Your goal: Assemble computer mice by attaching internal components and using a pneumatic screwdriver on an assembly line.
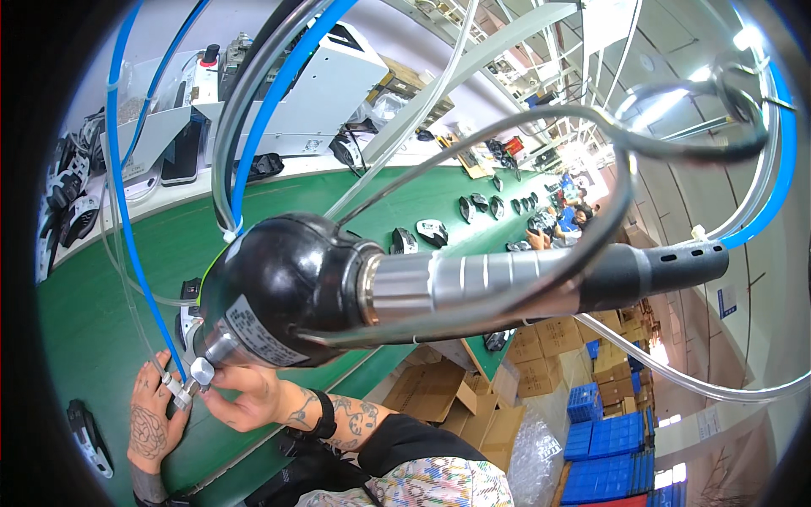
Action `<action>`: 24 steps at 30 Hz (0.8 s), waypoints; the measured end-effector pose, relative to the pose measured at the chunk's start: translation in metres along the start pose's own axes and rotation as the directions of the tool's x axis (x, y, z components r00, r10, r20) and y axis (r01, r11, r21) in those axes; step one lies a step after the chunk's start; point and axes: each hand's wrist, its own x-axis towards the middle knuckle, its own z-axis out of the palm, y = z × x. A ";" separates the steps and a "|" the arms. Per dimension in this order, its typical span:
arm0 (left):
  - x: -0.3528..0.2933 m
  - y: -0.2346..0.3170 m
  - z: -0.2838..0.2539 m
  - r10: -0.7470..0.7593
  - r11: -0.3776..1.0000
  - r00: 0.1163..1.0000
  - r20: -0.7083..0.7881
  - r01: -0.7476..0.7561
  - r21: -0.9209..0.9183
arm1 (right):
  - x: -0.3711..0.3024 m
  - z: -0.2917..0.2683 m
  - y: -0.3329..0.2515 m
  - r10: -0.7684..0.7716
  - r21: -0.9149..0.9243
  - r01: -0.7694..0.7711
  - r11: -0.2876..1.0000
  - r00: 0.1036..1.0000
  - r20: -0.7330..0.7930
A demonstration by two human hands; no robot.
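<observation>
Below black housing (283,283): metal fitting (180,393); right hand (249,399), fingertips apparently pinching it; left hand (155,422), fingers extended, grip unclear; steady support advisable.

Right hand (245,400) partly behind black housing (283,275)

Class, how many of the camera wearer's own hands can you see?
2: the left hand, at the lower left by the metal fitting; the right hand, farther right, below the black housing. Neither is wholly hidden.
</observation>
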 end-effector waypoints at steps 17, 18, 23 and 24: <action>0.000 0.006 -0.001 0.005 1.000 1.000 -0.007 -0.005 0.025 | 0.008 -0.007 0.000 -0.012 -0.066 0.013 0.998 1.000 0.018; 0.003 0.013 -0.009 0.028 0.999 1.000 -0.001 -0.027 0.044 | 0.008 -0.009 -0.004 0.011 -0.147 -0.002 0.989 0.998 0.065; -0.033 0.044 -0.049 -0.208 0.934 0.975 0.073 0.176 0.310 | 0.009 0.001 0.003 -0.067 -0.213 0.100 0.972 0.986 0.154; -0.052 0.046 -0.054 -0.212 0.953 0.976 0.058 0.193 0.233 | 0.017 0.006 -0.013 0.029 -0.369 0.072 0.927 0.965 0.260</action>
